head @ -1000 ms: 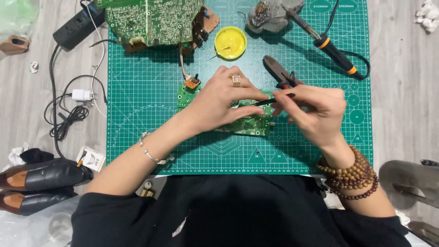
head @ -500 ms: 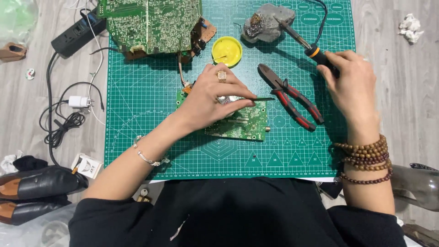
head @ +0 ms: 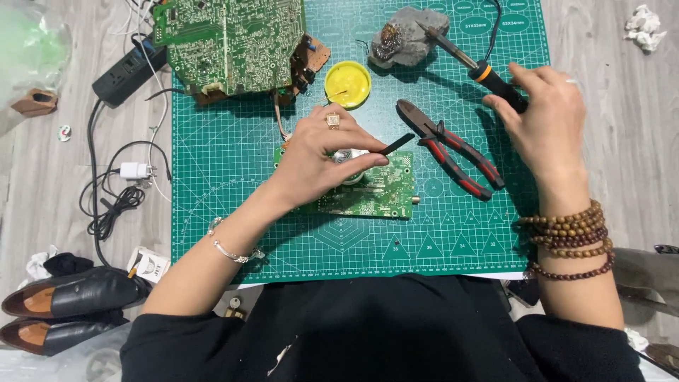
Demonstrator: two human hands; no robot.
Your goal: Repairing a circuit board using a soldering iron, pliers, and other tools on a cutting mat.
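Since 1 second ago, the right hand (head: 548,117) has left the small circuit board (head: 368,191) and now wraps its fingers around the soldering iron (head: 488,74) handle. Left hand (head: 322,152) presses on that board mid-mat, fingers pinching a thin black stick (head: 395,145). Red-handled pliers (head: 453,148) lie between.

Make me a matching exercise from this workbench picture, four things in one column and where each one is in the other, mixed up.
Things:
1. soldering iron
2. pliers
3. small circuit board
4. yellow tin

Places:
A. under the left hand
B. lying free on the green mat, between the hands
C. beside the large circuit board
D. handle gripped by the right hand

Pairs: 1-D, 2-B, 3-A, 4-C
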